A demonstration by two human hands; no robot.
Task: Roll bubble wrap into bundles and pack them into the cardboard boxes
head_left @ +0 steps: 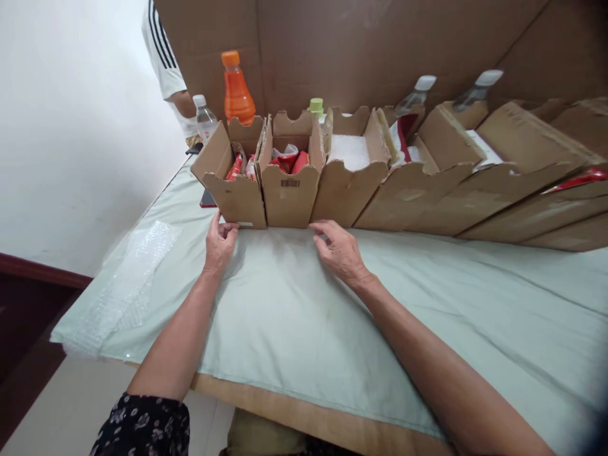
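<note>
My left hand (221, 246) rests at the lower front corner of the leftmost cardboard box (241, 202), fingers apart and touching or nearly touching it. Red packets (236, 166) lie inside that box. Beside it stands a second box (288, 199) with a barcode on its front and red packets (289, 163) in it. My right hand (338, 248) is open just above the cloth, its fingertips by the bottom edge where the second box meets a third box (338, 193). White foam-like wrap (350, 151) fills the third box. Neither hand holds anything.
More cardboard boxes (427, 196) continue to the right. Behind the row are an orange drink bottle (238, 95), clear bottles (205, 120) and a tall cardboard panel (323, 50). Bubble wrap (128, 285) lies left on the green cloth (294, 316). Another person's sleeve (164, 54) shows behind.
</note>
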